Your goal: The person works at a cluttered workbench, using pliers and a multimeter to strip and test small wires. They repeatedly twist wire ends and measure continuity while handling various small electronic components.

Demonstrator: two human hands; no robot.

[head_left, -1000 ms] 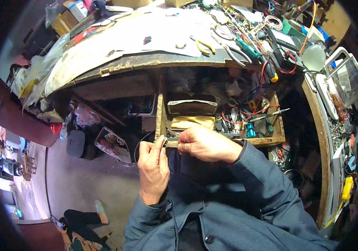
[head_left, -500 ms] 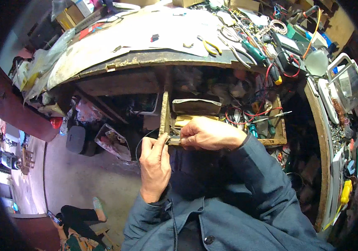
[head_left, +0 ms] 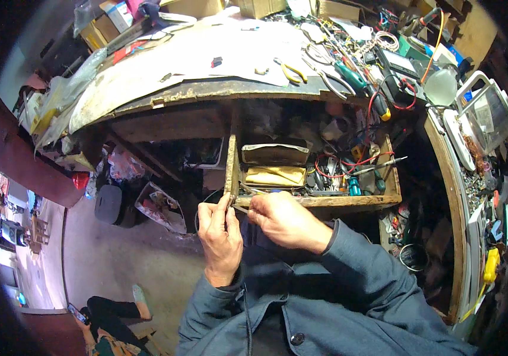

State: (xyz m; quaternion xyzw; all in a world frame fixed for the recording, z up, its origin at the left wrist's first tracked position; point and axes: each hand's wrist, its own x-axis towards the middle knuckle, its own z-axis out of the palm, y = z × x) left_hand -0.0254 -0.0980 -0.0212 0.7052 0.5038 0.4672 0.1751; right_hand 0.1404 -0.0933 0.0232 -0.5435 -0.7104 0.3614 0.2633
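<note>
Left hand (head_left: 220, 243) pinching small, slender, dark piece (head_left: 231, 200), material unclear, by front edge of brown wooden drawer (head_left: 337, 201). Right hand (head_left: 290, 221) curled closed just beside; what it grips, cannot tell. Step: likely fine fingertip work. Next move: steady left pinch needed.

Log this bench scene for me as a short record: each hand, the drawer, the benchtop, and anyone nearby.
Left hand: left hand, fingertips pinching a small dark piece, too small to identify
Right hand: right hand, fingers curled beside the left; contents hidden
Drawer: wooden drawer, open, holding a yellow packet and a teal-handled tool
Benchtop: white paper, yellow-handled pliers
Nearby: another person, lower left
</note>
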